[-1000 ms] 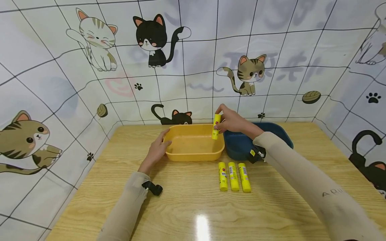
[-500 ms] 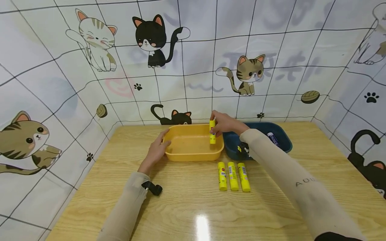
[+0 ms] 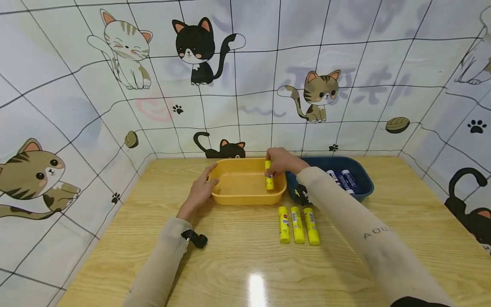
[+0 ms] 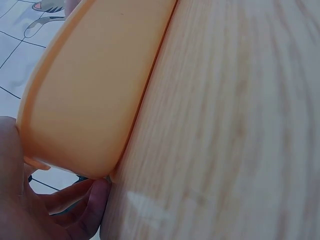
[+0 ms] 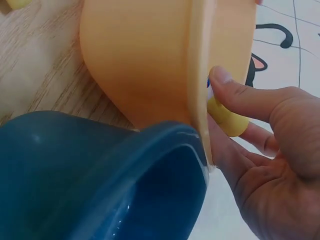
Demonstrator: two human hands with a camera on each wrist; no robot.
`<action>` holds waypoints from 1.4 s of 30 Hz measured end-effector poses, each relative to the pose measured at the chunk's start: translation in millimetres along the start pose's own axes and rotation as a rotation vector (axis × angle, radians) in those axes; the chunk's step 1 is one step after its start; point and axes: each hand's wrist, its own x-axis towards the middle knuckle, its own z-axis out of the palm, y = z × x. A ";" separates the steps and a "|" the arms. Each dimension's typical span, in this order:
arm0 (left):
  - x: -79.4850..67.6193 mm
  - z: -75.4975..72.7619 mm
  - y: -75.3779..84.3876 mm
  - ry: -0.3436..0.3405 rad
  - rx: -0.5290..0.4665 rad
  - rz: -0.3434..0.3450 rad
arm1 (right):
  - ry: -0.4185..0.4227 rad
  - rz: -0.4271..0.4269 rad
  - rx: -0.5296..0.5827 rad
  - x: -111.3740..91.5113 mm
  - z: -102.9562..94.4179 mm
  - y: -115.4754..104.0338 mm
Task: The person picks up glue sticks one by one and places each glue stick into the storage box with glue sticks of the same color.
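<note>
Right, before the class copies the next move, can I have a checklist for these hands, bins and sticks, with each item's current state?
1. Held yellow stick secure in the right hand: ok, pinched.
2. That stick inside the rim of the yellow bin: ok.
3. Its lower end resting on the bin floor: cannot tell.
4. Bin steadied: ok, the left hand holds its left end.
5. All yellow sticks binned: not ok, three yellow sticks lie on the table.
6. Dark blue sticks in the blue bin fully counted: cannot tell, the right sleeve hides part.
</note>
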 end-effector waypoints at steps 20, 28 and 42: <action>0.9 0.6 -0.8 0.003 0.010 -0.001 | -0.039 0.018 -0.188 8.2 12.1 -1.3; 2.5 1.3 -2.1 -0.004 0.009 0.000 | -0.044 0.061 -0.214 6.0 15.8 -6.0; 3.2 1.5 -1.9 0.007 0.015 0.004 | -0.038 0.072 -0.253 7.0 21.5 -9.2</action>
